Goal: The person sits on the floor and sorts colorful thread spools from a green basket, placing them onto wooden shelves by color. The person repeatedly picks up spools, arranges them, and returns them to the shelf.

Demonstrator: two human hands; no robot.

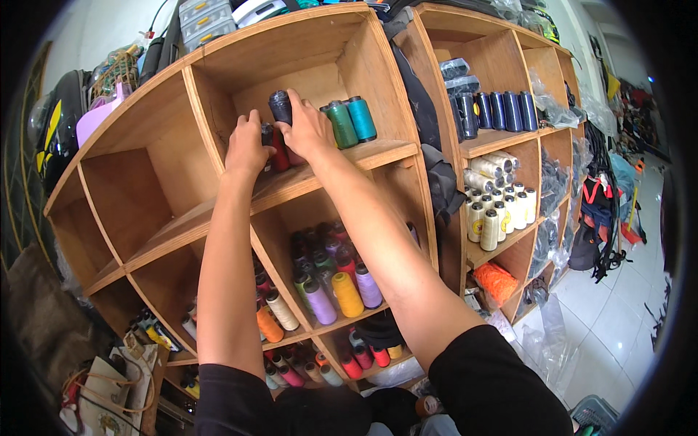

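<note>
Both my arms reach up into the upper middle compartment of a wooden shelf (342,163). My right hand (308,129) grips a black thread spool (280,107), tilted and raised above the spools beside it. Close by, my left hand (249,144) curls around a dark thread spool (267,134), mostly hidden by the fingers. Between the hands a red thread spool (278,154) stands on the board. To the right of my right hand are green spools (342,125) and a teal spool (360,119), all upright.
Lower compartments hold several coloured spools, among them a yellow cone (347,294) and a lilac cone (320,302). The right-hand shelf carries navy spools (497,111) and cream spools (490,229). An orange bundle (496,282) lies beneath. Plastic bags (545,349) lie on the tiled floor.
</note>
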